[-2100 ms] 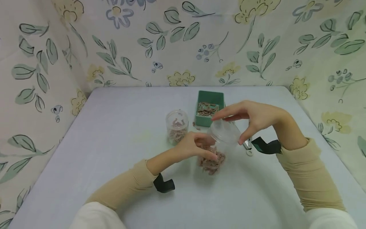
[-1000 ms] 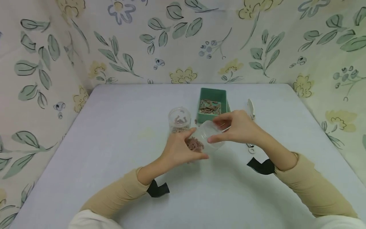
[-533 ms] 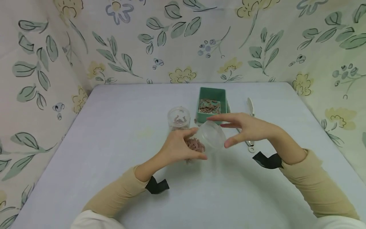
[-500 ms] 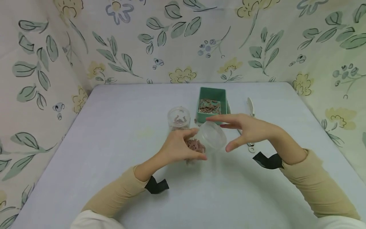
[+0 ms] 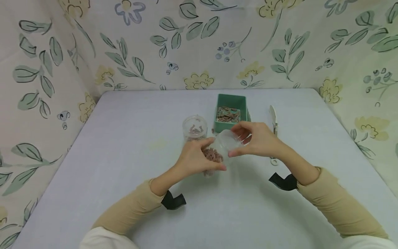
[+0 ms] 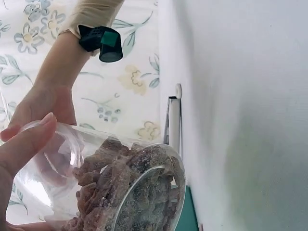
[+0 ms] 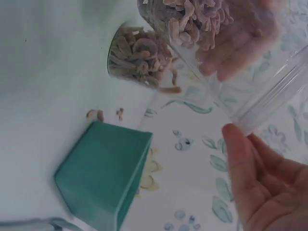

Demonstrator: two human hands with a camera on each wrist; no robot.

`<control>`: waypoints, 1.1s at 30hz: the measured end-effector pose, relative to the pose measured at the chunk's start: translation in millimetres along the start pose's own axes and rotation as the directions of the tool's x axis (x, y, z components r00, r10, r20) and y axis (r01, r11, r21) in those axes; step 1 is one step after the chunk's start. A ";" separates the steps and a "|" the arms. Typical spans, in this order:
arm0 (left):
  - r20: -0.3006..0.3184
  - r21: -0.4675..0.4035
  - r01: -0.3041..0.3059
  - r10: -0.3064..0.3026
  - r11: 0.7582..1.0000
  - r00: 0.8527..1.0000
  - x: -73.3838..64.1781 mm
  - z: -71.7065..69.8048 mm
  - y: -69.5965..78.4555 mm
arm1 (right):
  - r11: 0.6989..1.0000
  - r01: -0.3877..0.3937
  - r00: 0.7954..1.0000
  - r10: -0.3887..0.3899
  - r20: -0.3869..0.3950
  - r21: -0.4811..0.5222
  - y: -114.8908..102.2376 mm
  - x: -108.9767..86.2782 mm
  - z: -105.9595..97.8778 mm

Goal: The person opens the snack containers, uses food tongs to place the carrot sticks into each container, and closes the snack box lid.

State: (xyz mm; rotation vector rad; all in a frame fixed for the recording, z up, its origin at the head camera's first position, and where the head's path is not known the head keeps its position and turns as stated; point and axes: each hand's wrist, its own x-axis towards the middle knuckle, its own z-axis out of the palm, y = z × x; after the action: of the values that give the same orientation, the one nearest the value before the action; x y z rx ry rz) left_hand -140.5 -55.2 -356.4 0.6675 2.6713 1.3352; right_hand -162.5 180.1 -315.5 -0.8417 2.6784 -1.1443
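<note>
My left hand (image 5: 196,157) grips a clear plastic jar (image 6: 130,187) partly filled with brownish, dried-looking strips. The jar is held tilted above the table, its mouth end towards my right hand (image 5: 256,140). At that end is a clear lid (image 5: 229,140), pinched between my right thumb and fingers. In the right wrist view, the right thumb (image 7: 236,149) presses the rim, and the left fingers (image 7: 236,57) show through the jar wall. Whether the lid sits fully on the jar, I cannot tell.
A second clear jar (image 5: 195,128) with similar strips stands behind my left hand. Farther back is a green box (image 5: 231,99) holding brown pieces. Right of it lies a slim tool (image 5: 273,116) with a white end. Loose bits (image 7: 120,113) lie near the box.
The jar and both hands have shifted left from their earlier place. Half a second ago the right fingers were spread around the lid; now they have closed on it again.
</note>
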 end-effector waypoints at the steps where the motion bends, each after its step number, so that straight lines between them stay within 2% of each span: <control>1: -0.009 0.013 -0.008 0.009 1.000 1.000 0.6 0.7 -0.3 | 1.000 -0.013 1.000 0.014 0.014 -0.012 -0.5 -0.4 -1.3; 3: -0.019 0.025 -0.014 0.015 1.000 1.000 1.0 1.3 -1.3 | 0.999 0.013 0.998 -0.012 0.059 -0.031 -0.5 -0.4 -6.1; 5: -0.020 0.029 -0.018 0.019 0.999 1.000 1.2 1.0 -2.4 | 0.995 0.100 0.987 -0.099 0.127 -0.009 1.3 -0.5 -12.9; 8: -0.007 0.055 -0.033 0.034 0.998 0.999 1.3 -0.8 -4.0 | 0.964 0.264 0.938 -0.262 0.227 0.023 5.4 -0.8 -21.2; 11: 0.053 0.059 -0.066 0.063 0.996 0.997 2.7 -3.6 -6.8 | 0.924 0.382 0.880 -0.373 0.294 0.029 8.7 -1.4 -22.4; 14: 0.170 -0.026 -0.046 0.050 0.999 0.984 4.2 -7.3 -8.1 | 0.900 0.432 0.858 -0.429 0.283 0.055 11.1 -1.1 -18.0; 17: 0.259 -0.099 0.004 0.022 0.995 0.966 5.1 -9.7 -8.1 | 0.886 0.454 0.860 -0.462 0.214 0.092 13.8 -1.0 -11.7; 19: 0.276 -0.106 0.025 0.005 0.994 0.961 4.8 -10.6 -7.2 | 0.885 0.455 0.869 -0.465 0.166 0.097 15.1 -1.6 -7.5; 26: 0.240 -0.113 0.036 -0.008 0.993 0.971 4.7 -7.3 -7.0 | 0.908 0.412 0.909 -0.416 0.043 0.078 17.1 -3.2 1.8; 30: 0.197 -0.091 0.004 0.014 0.996 0.980 6.1 -1.1 -9.1 | 0.910 0.410 0.912 -0.411 0.004 0.059 18.6 -2.2 3.3; 33: 0.193 -0.090 0.013 0.005 0.996 0.981 7.5 5.1 -8.9 | 0.907 0.420 0.907 -0.421 0.013 0.031 19.4 -1.3 -0.7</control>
State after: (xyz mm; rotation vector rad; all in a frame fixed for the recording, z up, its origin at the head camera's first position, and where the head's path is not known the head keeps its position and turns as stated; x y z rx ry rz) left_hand -148.9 -52.9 -365.6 0.7400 2.4436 1.3085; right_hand -170.3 192.2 -328.7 -1.4708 2.5251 -1.2349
